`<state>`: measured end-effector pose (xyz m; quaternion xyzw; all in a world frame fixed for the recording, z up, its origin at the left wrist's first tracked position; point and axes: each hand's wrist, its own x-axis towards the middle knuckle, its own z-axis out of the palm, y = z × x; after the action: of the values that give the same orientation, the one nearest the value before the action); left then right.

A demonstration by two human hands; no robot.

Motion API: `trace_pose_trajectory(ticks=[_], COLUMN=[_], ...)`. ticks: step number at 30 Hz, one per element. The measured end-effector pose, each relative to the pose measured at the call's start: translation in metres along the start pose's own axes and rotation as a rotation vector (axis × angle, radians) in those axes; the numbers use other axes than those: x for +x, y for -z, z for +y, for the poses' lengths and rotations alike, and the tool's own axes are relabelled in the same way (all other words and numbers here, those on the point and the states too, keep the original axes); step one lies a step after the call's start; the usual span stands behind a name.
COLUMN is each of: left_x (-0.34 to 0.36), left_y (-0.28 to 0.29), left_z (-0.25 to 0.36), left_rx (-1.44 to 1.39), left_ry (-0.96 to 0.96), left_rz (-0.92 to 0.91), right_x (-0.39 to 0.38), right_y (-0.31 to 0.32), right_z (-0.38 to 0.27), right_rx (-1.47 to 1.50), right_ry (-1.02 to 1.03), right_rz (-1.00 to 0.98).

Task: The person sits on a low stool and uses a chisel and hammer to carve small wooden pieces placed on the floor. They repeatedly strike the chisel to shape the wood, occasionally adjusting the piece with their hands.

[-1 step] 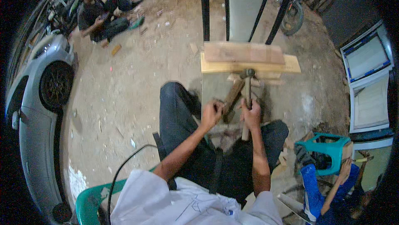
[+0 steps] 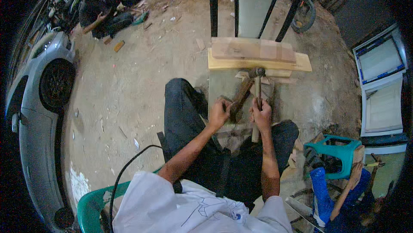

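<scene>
Far left: silver car [image 2: 38,125], parked. Past it, a person in dark clothes [image 2: 92,13] sits on the ground; no clear change there.

Centre: the worker's left hand [image 2: 219,113], fingers curled, tips drawn in toward the thumb, beside a dark slanted piece of wood [image 2: 242,99]. Whether the tips meet, or pinch something small, I cannot tell.

Next, the hammer [image 2: 257,90], head up by the near edge of two boards, contact not discernible. The right hand [image 2: 263,116] is wrapped closed around its handle, butt end showing below the fist. Boards: reddish board [image 2: 254,49] lying on a longer pale board [image 2: 228,64], ahead of both hands.

Change since a moment ago: slight. Everything sits a little higher in view, probably a head tilt; hands, hammer and boards keep much the same places relative to one another. Judgement: the work has not visibly advanced.

Far right: teal stool [image 2: 347,157], a co-worker's hand [image 2: 355,173] at its side, also little changed.
</scene>
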<state>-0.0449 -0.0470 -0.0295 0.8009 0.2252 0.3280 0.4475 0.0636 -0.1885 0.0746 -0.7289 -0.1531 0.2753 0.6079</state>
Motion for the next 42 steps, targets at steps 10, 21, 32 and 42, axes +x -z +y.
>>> trace_pose_trajectory(ticks=[10, 21, 32, 42], left_x=[0.008, 0.003, 0.002, 0.009], left_y=[0.002, -0.001, -0.015, -0.002], left_z=[0.044, 0.040, 0.025, 0.050], left_rx=[-0.106, -0.040, -0.015, 0.026], left_ry=[0.213, 0.186, 0.127, 0.195], left_rz=[0.016, 0.049, 0.085, 0.062], right_x=[-0.065, -0.069, -0.072, -0.066], right_y=[0.011, -0.004, -0.001, -0.003], right_z=[0.025, 0.021, 0.020, 0.027], right_rx=[0.002, -0.150, -0.154, -0.241], right_ry=[-0.103, -0.194, -0.229, -0.173], right_rz=[-0.113, -0.069, -0.067, -0.092])
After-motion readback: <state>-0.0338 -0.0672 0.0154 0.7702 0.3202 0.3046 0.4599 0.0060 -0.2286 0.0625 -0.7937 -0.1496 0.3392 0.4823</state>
